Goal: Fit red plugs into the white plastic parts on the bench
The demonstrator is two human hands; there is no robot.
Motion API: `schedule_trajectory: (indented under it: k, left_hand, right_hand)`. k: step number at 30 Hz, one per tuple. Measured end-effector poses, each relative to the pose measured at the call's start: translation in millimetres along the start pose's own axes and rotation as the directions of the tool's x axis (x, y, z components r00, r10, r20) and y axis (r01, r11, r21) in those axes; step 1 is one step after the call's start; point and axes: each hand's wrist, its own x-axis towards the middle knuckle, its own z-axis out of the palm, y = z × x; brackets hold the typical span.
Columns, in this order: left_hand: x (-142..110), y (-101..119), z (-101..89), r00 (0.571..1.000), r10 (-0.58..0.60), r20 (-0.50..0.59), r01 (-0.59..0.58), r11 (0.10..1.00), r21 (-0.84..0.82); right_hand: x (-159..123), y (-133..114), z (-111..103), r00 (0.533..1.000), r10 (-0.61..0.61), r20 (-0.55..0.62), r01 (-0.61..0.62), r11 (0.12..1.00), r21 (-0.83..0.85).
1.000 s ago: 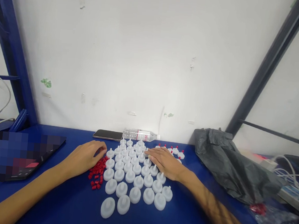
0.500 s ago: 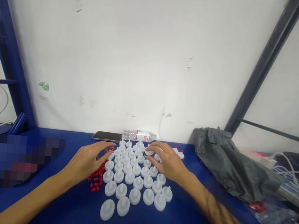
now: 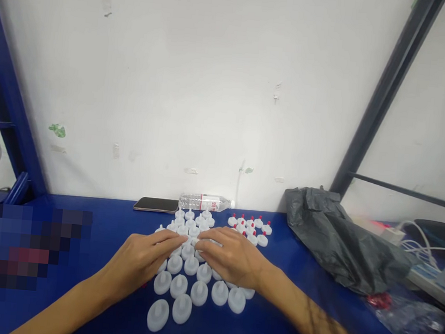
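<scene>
Above the middle of several white round caps with upright nozzles (image 3: 182, 309), my two hands meet fingertip to fingertip. My left hand (image 3: 146, 256) is closed in a pinch; the small red cap seen at its fingertips a moment ago is hidden now. Curled in from the other side, my right hand (image 3: 234, 256) has its fingertips on a white nozzle cap (image 3: 194, 242), mostly covered by fingers. Behind my right hand stand several white caps with red tips fitted (image 3: 267, 228). Loose red caps (image 3: 144, 285) are nearly all hidden under my left hand.
A phone (image 3: 156, 205) and a clear plastic bottle (image 3: 206, 202) lie along the wall on the blue table (image 3: 95, 322). To the right are a crumpled grey plastic bag (image 3: 341, 240), a power strip with cables (image 3: 436, 284) and a clear bag (image 3: 418, 329).
Both hands have come together over the middle of the white caps, the left moving right and the right moving left. The red-tipped caps behind my right hand are uncovered.
</scene>
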Motion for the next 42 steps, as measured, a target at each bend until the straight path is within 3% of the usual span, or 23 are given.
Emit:
schedule_trajectory:
  k: [4, 15, 20, 26, 29, 35, 42]
  left_hand:
    - [0.1, 6.2, 4.8, 0.993, 0.110, -0.045, -0.109, 0.993, 0.034]
    - [2.1, 11.0, 0.0, 0.989, 0.134, -0.068, -0.133, 0.991, 0.027]
    - [-7.0, 7.5, 7.2, 0.993, 0.114, 0.022, -0.116, 0.989, 0.096]
    - [-13.9, 0.9, 12.6, 0.993, 0.059, 0.099, -0.073, 0.988, 0.138]
    - [-10.8, 3.3, 10.7, 0.995, 0.076, 0.071, -0.084, 0.990, 0.116]
    - [3.8, 12.5, -0.6, 0.988, 0.142, -0.065, -0.136, 0.987, 0.086]
    - [15.4, 22.7, -7.4, 0.990, 0.139, -0.030, -0.130, 0.969, 0.213]
  right_hand:
    - [0.5, -2.9, -0.4, 0.999, -0.028, 0.029, 0.029, 0.999, -0.038]
    - [1.0, -7.1, -0.5, 0.995, -0.063, 0.074, 0.067, 0.996, -0.051]
    - [1.6, -2.7, -1.2, 0.996, -0.089, 0.031, 0.091, 0.992, -0.083]
    - [0.8, -6.3, 0.8, 0.996, -0.062, 0.064, 0.065, 0.997, -0.042]
    - [0.8, -8.0, -0.6, 0.997, -0.068, 0.026, 0.069, 0.997, -0.030]
    - [5.5, -13.1, -6.4, 0.984, -0.063, -0.167, 0.068, 0.997, 0.023]
    - [0.4, -13.4, 6.3, 0.984, -0.049, -0.174, 0.064, 0.995, 0.081]
